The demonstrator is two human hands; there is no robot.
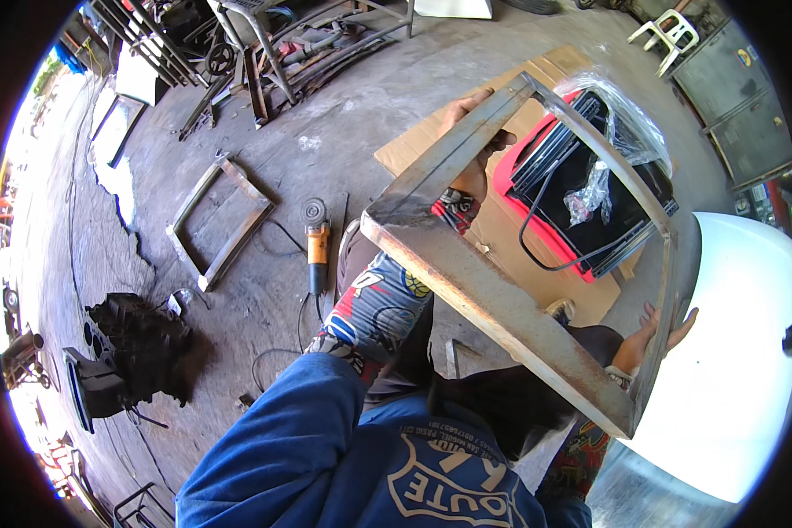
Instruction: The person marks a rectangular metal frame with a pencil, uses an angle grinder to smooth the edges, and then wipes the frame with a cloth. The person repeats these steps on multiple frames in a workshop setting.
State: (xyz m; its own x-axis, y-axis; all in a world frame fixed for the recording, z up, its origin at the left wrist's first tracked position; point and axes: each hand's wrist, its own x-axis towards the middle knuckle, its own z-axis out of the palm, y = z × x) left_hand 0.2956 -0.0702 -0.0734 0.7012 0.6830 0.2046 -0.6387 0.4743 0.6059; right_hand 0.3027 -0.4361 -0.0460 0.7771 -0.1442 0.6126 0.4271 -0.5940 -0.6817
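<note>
I hold up a rusty, bare-metal rectangular frame [493,280], tilted in front of my body. My left hand [476,174] is closed around its upper left bar, with fingers showing on both sides of the metal. At the lower right, my right hand [635,348] grips the side bar near the corner, partly hidden behind it. Patterned sleeves cover both forearms, with a blue shirt sleeve [282,431] over the left one. A second, smaller metal frame [224,251] lies on the floor to the left. Between the two frames lies an orange angle grinder [319,248] with its cord.
Flattened cardboard [414,145] lies ahead under a red and black panel assembly [537,150] with plastic wrap. A large white panel [713,352] stands close at right. At left is a dark engine-like block [141,348]. Scrap metal [312,66], a white chair [669,37] and grey cabinets [735,97] are farther off.
</note>
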